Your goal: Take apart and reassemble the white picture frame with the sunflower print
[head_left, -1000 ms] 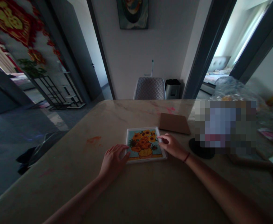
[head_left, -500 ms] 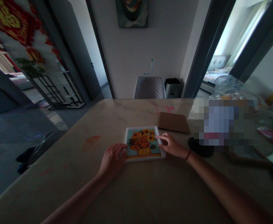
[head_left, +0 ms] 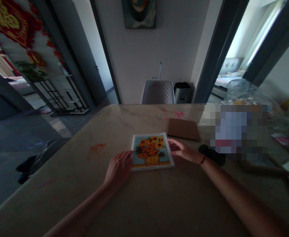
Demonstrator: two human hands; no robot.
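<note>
A white-framed sunflower picture [head_left: 151, 152] lies face up on the table, showing orange and yellow blooms in a vase against pale blue. My left hand [head_left: 119, 166] grips its left edge, with the fingertips along the frame. At the opposite side, my right hand [head_left: 181, 150] holds the right edge between thumb and curled fingers, partly behind the frame. A dark red band circles my right wrist. Just beyond the picture's upper right corner lies a flat brown board [head_left: 184, 128].
The stone-look table [head_left: 105, 121] has reddish stains. Right of my hand are a black round object [head_left: 212, 154], a blurred-out patch and clear plastic wrapping [head_left: 248, 92]. A quilted grey chair [head_left: 157, 92] stands at the far edge, with a bin [head_left: 182, 92] behind it.
My right hand has shifted from the picture's face, where a finger reached over the frame, outward to its right edge. My left hand stays at the left edge.
</note>
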